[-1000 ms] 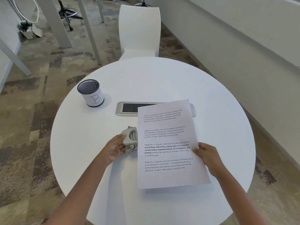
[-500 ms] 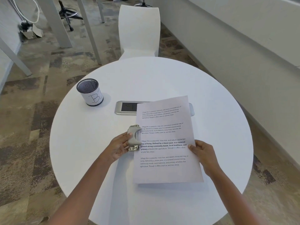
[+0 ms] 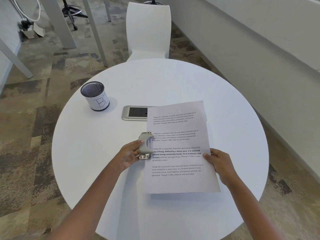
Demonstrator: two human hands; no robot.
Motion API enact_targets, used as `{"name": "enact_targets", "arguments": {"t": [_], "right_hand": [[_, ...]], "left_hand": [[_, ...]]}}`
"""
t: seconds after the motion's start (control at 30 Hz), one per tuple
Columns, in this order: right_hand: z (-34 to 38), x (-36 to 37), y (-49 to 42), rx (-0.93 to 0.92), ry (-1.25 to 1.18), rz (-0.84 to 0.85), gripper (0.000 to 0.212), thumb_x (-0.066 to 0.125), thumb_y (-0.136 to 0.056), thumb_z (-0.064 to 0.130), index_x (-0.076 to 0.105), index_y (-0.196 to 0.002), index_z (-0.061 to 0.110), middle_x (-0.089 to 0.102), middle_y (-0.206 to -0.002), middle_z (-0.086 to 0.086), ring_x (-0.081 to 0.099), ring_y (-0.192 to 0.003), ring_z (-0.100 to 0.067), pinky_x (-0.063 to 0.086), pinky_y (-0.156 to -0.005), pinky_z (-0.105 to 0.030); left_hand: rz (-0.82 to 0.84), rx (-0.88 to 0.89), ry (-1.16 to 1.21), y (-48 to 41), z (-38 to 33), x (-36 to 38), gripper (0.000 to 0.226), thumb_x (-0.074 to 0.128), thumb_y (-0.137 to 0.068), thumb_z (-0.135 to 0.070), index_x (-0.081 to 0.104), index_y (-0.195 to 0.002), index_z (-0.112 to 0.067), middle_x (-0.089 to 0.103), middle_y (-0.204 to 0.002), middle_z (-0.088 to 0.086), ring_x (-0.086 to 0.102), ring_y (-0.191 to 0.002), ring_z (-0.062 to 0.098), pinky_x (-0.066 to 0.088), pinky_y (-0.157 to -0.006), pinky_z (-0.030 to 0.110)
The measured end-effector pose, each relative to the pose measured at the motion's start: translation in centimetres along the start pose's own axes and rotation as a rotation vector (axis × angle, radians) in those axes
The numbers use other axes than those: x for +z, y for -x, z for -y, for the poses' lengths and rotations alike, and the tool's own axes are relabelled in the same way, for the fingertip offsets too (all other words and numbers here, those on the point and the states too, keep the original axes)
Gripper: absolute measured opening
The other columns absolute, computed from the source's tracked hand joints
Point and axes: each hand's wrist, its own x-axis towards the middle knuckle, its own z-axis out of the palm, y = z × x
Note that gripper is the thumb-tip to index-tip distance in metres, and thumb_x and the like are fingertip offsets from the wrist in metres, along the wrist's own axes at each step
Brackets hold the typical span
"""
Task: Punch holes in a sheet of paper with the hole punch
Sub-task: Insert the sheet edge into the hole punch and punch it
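Observation:
A printed sheet of paper [image 3: 178, 148] hovers just above the round white table [image 3: 103, 170], casting a shadow at its near edge. My right hand [image 3: 219, 164] pinches its right edge. A small grey metal hole punch [image 3: 145, 146] stands at the sheet's left edge, gripped from the left by my left hand [image 3: 129, 155]. The paper's left margin reaches into the punch's slot; how deep it goes is hidden.
A black mesh pen cup [image 3: 95, 96] with a white label marked "B" stands at the table's far left. A silver power outlet panel [image 3: 135, 113] is set in the tabletop, partly under the sheet. A white chair [image 3: 148, 30] stands beyond the table.
The sheet has slid left and its left margin has entered the punch. My left hand has turned the punch to face the paper edge.

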Motion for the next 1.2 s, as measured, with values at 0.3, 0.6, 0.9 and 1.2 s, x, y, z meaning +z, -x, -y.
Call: {"name": "enact_targets", "arguments": {"t": [0.3,0.6,0.9,1.2], "right_hand": [[-0.2,-0.5,-0.5,0.006,0.038,-0.002,0.019,0.055,-0.086,-0.004,0.067,-0.087,0.011,0.074,-0.06,0.008,0.068,-0.054,-0.007,0.055,-0.05,-0.019],[-0.3,-1.0,-0.6,0.019,0.037,-0.01,0.019,0.055,-0.085,-0.004,0.067,-0.086,0.011,0.074,-0.06,0.007,0.068,-0.053,-0.008,0.056,-0.05,-0.02],[0.0,-1.7,-0.9,-0.005,0.039,-0.037,0.017,0.057,-0.085,-0.001,0.068,-0.091,0.012,0.075,-0.067,0.005,0.068,-0.057,-0.012,0.057,-0.062,-0.029],[0.2,-1.9,-0.9,-0.006,0.023,-0.03,0.018,0.056,-0.085,-0.001,0.068,-0.089,0.012,0.075,-0.064,0.006,0.069,-0.056,-0.011,0.058,-0.059,-0.028]], "left_hand": [[-0.015,-0.03,-0.015,-0.3,-0.1,0.2,0.008,0.055,-0.089,-0.012,0.062,-0.086,-0.01,0.071,-0.071,0.007,0.067,-0.065,0.018,0.059,-0.049,0.028],[0.017,-0.039,-0.114,-0.3,-0.7,0.2,0.01,0.056,-0.088,-0.007,0.063,-0.083,-0.01,0.073,-0.059,0.002,0.07,-0.054,0.015,0.058,-0.047,0.025],[-0.04,0.035,-0.185,-0.4,-2.0,2.2,0.013,0.054,-0.089,-0.005,0.061,-0.08,-0.011,0.068,-0.048,-0.006,0.064,-0.042,0.01,0.053,-0.043,0.018],[-0.135,0.094,-0.255,-0.5,-1.8,3.5,0.028,0.051,-0.09,0.0,0.054,-0.118,0.004,0.06,-0.068,0.006,0.055,-0.06,0.016,0.053,-0.044,0.021]]}}
